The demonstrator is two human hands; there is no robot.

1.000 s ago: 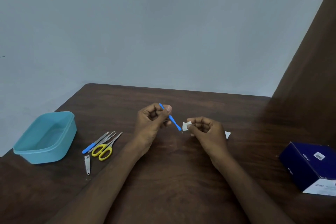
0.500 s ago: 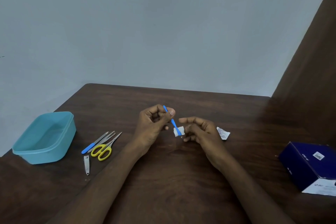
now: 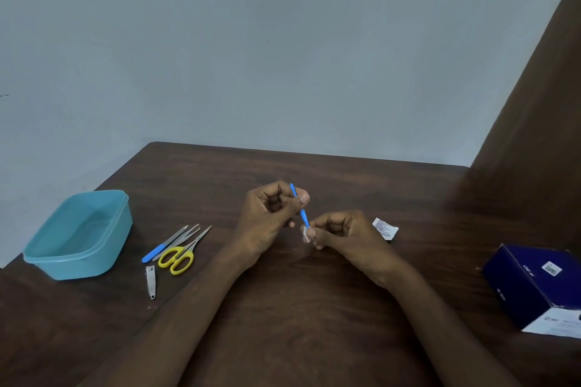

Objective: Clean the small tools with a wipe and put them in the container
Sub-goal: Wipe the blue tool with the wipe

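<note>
Your left hand pinches the light, stiff blue-handled tool mid-handle; your right hand pinches the soft wipe around its tip.

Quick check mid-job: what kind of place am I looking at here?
Probably a plain room set up for the task, not a workshop: a dark wooden table pushed against a bare pale wall, with grooming tools such as yellow-handled scissors beside a teal plastic container.
</note>
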